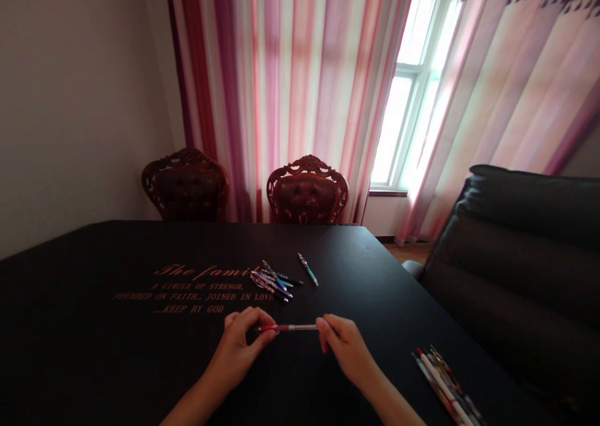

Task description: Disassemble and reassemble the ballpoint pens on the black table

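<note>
A slim pen [295, 328], red at its left part and pale or clear toward the right, is held level between my two hands above the black table [94, 351]. My left hand [246, 335] pinches its red end between thumb and fingers. At the other end, my right hand [340, 338] has its fingers closed around the pale tip, which is hidden in the grip. Just beyond lies a loose heap of several pens [274, 281] in blue, white and dark patterns. A single green patterned pen [308, 270] rests apart, right of the heap.
More pens [443, 382], one white with a red end, lie together near the table's right edge. A dark padded armchair [525, 276] stands close on the right. Two carved chairs [308, 192] stand along the far side. Printed lettering [192, 287] covers part of the tabletop.
</note>
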Demonstrator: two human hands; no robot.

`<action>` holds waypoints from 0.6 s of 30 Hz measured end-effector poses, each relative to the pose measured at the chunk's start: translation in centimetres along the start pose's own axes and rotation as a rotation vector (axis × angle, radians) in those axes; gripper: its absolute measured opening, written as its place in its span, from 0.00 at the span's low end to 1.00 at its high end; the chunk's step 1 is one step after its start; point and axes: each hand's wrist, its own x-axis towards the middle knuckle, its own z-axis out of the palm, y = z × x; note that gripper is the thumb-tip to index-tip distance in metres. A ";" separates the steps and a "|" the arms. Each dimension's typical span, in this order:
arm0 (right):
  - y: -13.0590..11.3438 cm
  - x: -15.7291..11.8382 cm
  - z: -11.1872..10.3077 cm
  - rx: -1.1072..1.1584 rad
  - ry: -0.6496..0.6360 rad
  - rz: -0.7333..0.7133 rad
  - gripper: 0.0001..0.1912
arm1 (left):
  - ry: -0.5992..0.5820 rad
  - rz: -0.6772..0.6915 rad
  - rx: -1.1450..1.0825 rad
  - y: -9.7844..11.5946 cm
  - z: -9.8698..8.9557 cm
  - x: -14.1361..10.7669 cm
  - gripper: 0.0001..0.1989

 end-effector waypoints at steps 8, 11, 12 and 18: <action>-0.9 -0.1 -0.2 0.048 0.026 -0.039 0.10 | -0.020 -0.028 -0.043 0.1 -0.3 0.2 0.08; -0.5 0.0 -0.1 0.008 0.050 -0.017 0.14 | -0.028 -0.021 -0.013 0.3 -0.2 0.1 0.07; -0.3 0.1 0.0 0.001 0.060 -0.006 0.14 | -0.030 -0.020 -0.011 0.4 -0.2 0.0 0.07; 0.5 0.1 0.5 0.017 0.060 0.039 0.17 | -0.010 0.116 0.066 1.0 -0.1 -0.4 0.05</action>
